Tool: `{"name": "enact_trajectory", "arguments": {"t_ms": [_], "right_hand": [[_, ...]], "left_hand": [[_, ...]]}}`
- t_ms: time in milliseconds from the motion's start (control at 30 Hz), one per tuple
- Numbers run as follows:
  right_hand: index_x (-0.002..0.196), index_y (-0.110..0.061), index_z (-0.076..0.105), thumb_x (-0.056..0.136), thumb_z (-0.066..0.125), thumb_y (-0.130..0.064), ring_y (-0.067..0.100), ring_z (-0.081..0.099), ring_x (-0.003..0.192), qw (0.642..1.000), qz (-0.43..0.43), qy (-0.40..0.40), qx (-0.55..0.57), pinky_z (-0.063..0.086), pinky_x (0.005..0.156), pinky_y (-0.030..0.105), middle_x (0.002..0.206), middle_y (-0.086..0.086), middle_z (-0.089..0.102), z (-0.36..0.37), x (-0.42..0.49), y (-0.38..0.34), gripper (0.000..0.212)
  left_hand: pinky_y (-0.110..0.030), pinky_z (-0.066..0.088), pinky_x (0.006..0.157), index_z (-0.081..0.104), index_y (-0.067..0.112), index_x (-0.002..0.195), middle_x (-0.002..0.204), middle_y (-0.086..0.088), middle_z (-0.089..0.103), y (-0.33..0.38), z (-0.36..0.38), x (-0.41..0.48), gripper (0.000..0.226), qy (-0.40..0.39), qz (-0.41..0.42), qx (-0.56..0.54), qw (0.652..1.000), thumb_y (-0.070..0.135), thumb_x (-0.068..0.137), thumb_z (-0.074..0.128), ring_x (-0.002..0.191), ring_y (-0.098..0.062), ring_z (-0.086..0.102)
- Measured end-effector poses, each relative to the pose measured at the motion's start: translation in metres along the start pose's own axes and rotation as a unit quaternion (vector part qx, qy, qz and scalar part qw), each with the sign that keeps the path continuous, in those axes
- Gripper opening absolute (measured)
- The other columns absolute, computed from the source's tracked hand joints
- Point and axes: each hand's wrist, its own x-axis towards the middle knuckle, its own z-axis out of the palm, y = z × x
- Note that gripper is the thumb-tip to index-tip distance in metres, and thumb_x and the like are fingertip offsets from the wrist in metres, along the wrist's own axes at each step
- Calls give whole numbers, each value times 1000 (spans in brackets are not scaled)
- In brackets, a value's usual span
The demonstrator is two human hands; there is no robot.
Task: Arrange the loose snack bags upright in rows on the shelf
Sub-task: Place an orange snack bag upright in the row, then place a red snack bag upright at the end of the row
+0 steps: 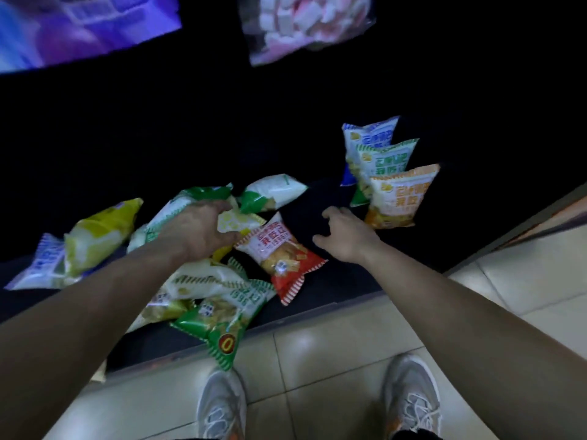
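We look down on a glossy beige tiled floor (333, 354) with thin grout lines that reflects soft patches of light. Beyond it the scene is very dark. At top left we see a blurred purple-blue panel (79, 27), brightly lit; its nature is unclear.
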Motion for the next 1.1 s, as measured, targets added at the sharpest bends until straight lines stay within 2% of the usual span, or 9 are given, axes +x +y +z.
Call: {"name": "enact_trajectory", "arguments": {"t_ms": [133, 300, 467, 600, 733, 833, 933, 1000, 1100], "right_hand": [[143, -14, 40, 92, 55, -57, 28, 53, 121, 997, 4, -80, -7, 47, 98, 43, 140, 11, 47, 48, 27, -17, 69], [128, -15, 45, 87, 60, -61, 26, 61, 108, 990, 14, -138, 2, 51, 92, 43, 126, 9, 59, 81, 51, -28, 63], [125, -19, 50, 73, 76, -60, 29, 52, 114, 992, -1, -114, -54, 48, 95, 44, 123, 7, 51, 80, 51, -26, 71], [127, -22, 49, 74, 79, -51, 28, 48, 115, 996, -21, -62, -67, 45, 95, 42, 119, 4, 45, 70, 27, -12, 67], [133, -24, 49, 75, 80, -46, 19, 52, 109, 999, -50, 5, -5, 47, 88, 37, 110, -3, 46, 46, -2, 10, 69], [134, -27, 50, 74, 84, -42, 13, 52, 106, 995, -63, 41, 62, 45, 85, 33, 112, -4, 50, 30, -18, 16, 71], [133, -29, 51, 71, 85, -42, 8, 51, 103, 991, -78, 56, 90, 40, 81, 29, 112, -7, 52, 24, -27, 13, 72], [133, -30, 51, 70, 86, -43, 8, 52, 102, 989, -90, 62, 102, 40, 80, 28, 112, -7, 53, 25, -31, 12, 74], [136, -29, 49, 69, 86, -47, 9, 54, 106, 988, -94, 54, 110, 42, 84, 29, 116, -8, 54, 27, -37, 15, 79]], "left_hand": [[-40, 45, 102, 46, 25, 143, 144, -4, 51, -26, 13, -4, 75, 11, 6, -33, 999, 60, 80, 67, 126, -23, 52], [-32, 42, 100, 45, 25, 144, 146, -1, 48, -36, 23, 5, 69, 18, 28, -43, 999, 54, 85, 66, 128, -22, 49], [-32, 42, 99, 43, 26, 145, 144, -2, 48, -32, 16, 8, 67, 27, 45, -65, 996, 49, 86, 67, 128, -23, 49], [-30, 40, 100, 41, 27, 145, 145, 1, 47, -25, 13, 6, 71, 10, 52, -71, 996, 52, 84, 68, 130, -21, 47], [-33, 42, 103, 39, 26, 146, 144, 3, 49, -7, 13, 1, 82, -25, 63, -122, 990, 57, 77, 73, 127, -19, 48], [-36, 44, 102, 37, 28, 147, 137, 8, 52, 10, 14, -7, 92, -50, 62, -213, 974, 60, 70, 78, 125, -14, 49], [-26, 47, 94, 41, 31, 143, 128, 11, 55, 31, 17, -14, 87, -65, 84, -302, 948, 52, 69, 83, 118, -11, 53], [-19, 45, 87, 45, 31, 140, 121, 13, 55, 46, 17, -15, 83, -62, 93, -312, 944, 44, 69, 86, 111, -9, 55], [-28, 50, 95, 46, 28, 140, 121, 11, 58, 62, 17, -12, 87, -57, 101, -278, 954, 43, 65, 89, 109, -10, 59]]}}
